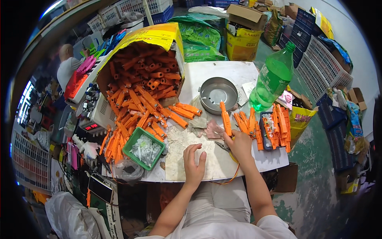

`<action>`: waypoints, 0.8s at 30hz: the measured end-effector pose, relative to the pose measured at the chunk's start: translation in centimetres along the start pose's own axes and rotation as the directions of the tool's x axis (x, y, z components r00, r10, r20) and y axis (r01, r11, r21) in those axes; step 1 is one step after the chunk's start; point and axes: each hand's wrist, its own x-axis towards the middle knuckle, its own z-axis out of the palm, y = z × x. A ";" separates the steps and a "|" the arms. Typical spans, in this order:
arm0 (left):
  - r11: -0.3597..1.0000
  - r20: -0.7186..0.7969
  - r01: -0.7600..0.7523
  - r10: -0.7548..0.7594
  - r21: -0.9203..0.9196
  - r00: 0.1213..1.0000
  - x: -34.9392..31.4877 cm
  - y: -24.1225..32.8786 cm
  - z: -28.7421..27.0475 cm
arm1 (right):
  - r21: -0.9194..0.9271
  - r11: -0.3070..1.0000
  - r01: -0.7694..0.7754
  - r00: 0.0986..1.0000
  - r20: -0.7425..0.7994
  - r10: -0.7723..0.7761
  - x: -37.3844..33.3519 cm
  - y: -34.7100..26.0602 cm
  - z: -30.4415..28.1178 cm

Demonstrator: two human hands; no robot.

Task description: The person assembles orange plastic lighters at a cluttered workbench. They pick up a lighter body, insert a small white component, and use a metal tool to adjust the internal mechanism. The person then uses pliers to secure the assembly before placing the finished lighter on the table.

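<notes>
The white table (274, 158) curved along its near edge, right in front of my lap (229, 199), and both my arms reached over that edge. The best room for moving was in the middle, over a stained, pale sheet (177, 159). On the left, that room stopped at a green tray (135, 160) full of small clear bits (146, 150), close to the near edge. Behind the tray, a heap of orange pieces (141, 99) spilled out of a big yellow box (159, 35) lying with its mouth toward me. At the back were a round metal bowl (223, 89) and a tall green bottle (274, 77), with a gray rag (197, 122) and a pink rag (215, 129) in front of the bowl. On the right, a dark bin (271, 149) packed with more orange pieces sat near the table's side, so there was less room there. My two hands were well apart. My left hand (194, 165) hung over the pale sheet, fingers loosely bent and thumb spread away from them. My right hand (240, 145) was farther forward, back up, its fingers pointing away from me, just above some pliers (222, 146) with a thin wire (237, 171) by my wrist. One orange piece (225, 119) stuck up between my right fingertips and the bowl, its low end right by my fingers, but I couldn't tell if they were pinching it.
</notes>
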 end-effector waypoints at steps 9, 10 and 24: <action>0.998 0.022 -0.036 0.035 0.041 0.999 0.0 -0.8 0.0 | -0.034 0.999 -0.015 0.999 0.038 0.016 -0.1 -0.5 -0.2; 0.999 0.019 -0.035 0.035 0.035 0.999 0.1 -0.8 0.1 | -0.028 0.999 -0.016 0.999 0.037 0.017 -0.1 -0.6 -0.3; 1.000 0.013 -0.023 0.023 0.013 1.000 0.0 -0.3 -0.1 | 0.013 0.999 0.039 0.998 -0.040 -0.038 -0.4 -0.4 0.3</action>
